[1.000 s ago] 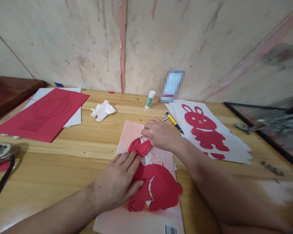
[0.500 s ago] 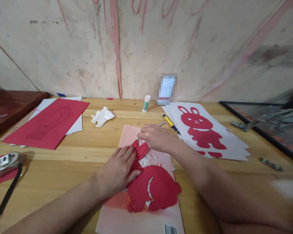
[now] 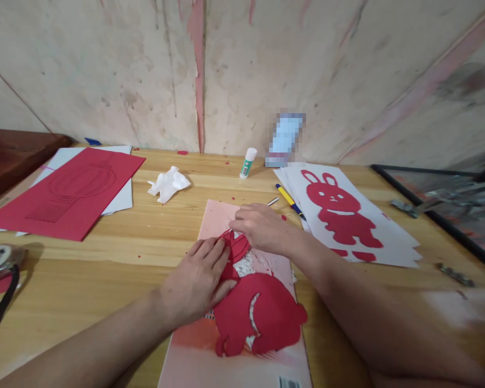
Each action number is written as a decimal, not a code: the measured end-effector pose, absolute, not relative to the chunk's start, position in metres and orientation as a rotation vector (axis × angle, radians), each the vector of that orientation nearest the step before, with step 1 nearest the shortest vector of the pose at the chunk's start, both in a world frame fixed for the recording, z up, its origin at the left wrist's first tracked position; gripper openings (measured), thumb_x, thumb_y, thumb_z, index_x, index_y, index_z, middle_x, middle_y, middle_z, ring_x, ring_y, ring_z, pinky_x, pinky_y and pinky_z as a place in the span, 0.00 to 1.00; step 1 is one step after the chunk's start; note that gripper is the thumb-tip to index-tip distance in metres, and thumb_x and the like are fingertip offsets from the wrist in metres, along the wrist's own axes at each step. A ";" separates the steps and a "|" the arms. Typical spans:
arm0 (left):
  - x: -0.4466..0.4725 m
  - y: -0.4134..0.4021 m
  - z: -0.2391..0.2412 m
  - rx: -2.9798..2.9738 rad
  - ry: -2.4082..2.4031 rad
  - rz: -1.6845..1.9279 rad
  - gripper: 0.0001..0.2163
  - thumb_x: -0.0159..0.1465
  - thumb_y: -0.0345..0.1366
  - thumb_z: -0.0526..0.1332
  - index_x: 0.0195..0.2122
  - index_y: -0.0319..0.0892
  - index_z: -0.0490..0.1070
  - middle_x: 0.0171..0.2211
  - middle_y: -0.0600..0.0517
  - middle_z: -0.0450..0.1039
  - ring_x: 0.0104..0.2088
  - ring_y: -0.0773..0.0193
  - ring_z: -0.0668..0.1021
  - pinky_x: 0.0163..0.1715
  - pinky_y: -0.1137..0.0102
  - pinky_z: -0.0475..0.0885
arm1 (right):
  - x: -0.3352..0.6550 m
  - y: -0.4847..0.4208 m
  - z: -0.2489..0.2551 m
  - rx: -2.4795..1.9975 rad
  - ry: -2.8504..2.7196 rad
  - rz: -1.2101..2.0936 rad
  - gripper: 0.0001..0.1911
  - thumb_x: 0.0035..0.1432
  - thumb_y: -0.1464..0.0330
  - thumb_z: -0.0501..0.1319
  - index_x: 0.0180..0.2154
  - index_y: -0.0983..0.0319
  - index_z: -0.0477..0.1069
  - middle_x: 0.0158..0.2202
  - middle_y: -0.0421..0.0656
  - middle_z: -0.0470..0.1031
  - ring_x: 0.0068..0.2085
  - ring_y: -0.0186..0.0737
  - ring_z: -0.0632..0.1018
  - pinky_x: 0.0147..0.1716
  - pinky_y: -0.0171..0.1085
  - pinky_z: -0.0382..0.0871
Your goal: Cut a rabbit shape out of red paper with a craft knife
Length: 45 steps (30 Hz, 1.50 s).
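Note:
A red paper rabbit cut-out (image 3: pixel 262 312), with a thin curved slot in its body, lies on a pale pink booklet (image 3: pixel 234 372) whose surface is scuffed white under the ears. My left hand (image 3: pixel 200 280) rests flat over the rabbit's head, fingers stretched out, pressing the paper down. Beside those fingertips, my right hand (image 3: pixel 261 229) is closed around a slim metal craft knife (image 3: pixel 273 201). The knife's tip touches the paper at the ears, and most of its handle is hidden in my fist.
Behind the booklet stand a glue stick (image 3: pixel 248 163), crumpled tissue (image 3: pixel 170 184) and a blurred-out phone (image 3: pixel 286 139). To the right, a yellow-and-blue pen (image 3: pixel 290 201) lies by white sheets bearing a red rabbit (image 3: pixel 339 226). Red paper (image 3: pixel 68 188) and a tape measure (image 3: pixel 2 260) are left.
The view has shifted slightly, moving the background a little. Both hands stay at the rabbit's head and ears, the knife tip still at the paper with only a small movement.

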<state>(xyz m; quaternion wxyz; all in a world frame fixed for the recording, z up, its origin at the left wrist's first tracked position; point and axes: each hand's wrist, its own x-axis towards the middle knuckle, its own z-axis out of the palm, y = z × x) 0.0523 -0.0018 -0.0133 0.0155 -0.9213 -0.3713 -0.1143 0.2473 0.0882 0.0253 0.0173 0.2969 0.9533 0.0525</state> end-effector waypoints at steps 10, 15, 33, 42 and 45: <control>0.051 -0.002 -0.015 -2.872 -1.150 -0.400 0.24 0.68 0.45 0.50 0.56 0.30 0.64 0.56 0.37 0.67 0.57 0.48 0.68 0.57 0.53 0.63 | 0.245 0.090 0.025 0.915 2.959 0.138 0.13 0.54 0.81 0.54 0.33 0.62 0.74 0.30 0.43 0.73 0.34 0.38 0.69 0.31 0.38 0.51; 0.051 -0.001 -0.016 -2.908 -1.120 -0.449 0.24 0.68 0.44 0.52 0.56 0.29 0.63 0.57 0.35 0.65 0.61 0.48 0.64 0.59 0.53 0.62 | 0.245 0.089 0.024 0.901 2.950 0.165 0.12 0.55 0.80 0.55 0.35 0.62 0.74 0.31 0.44 0.74 0.36 0.40 0.69 0.32 0.38 0.51; 0.052 -0.001 -0.016 -2.902 -1.121 -0.445 0.23 0.68 0.43 0.51 0.57 0.29 0.62 0.57 0.35 0.65 0.60 0.48 0.65 0.58 0.53 0.64 | 0.247 0.089 0.034 1.012 2.848 0.133 0.10 0.55 0.78 0.56 0.35 0.62 0.74 0.32 0.45 0.75 0.37 0.40 0.72 0.34 0.37 0.54; 0.052 -0.001 -0.017 -2.909 -1.128 -0.471 0.23 0.67 0.43 0.52 0.57 0.29 0.62 0.57 0.34 0.65 0.60 0.48 0.65 0.58 0.53 0.63 | 0.246 0.086 0.038 1.031 2.813 0.149 0.11 0.54 0.78 0.56 0.35 0.62 0.74 0.33 0.45 0.77 0.37 0.40 0.74 0.31 0.36 0.55; 0.052 -0.001 -0.018 -2.917 -1.135 -0.492 0.23 0.67 0.43 0.52 0.57 0.30 0.62 0.57 0.35 0.65 0.60 0.48 0.65 0.58 0.53 0.63 | 0.244 0.084 0.037 1.061 2.804 0.156 0.11 0.54 0.78 0.56 0.35 0.62 0.74 0.33 0.45 0.77 0.37 0.40 0.75 0.29 0.36 0.55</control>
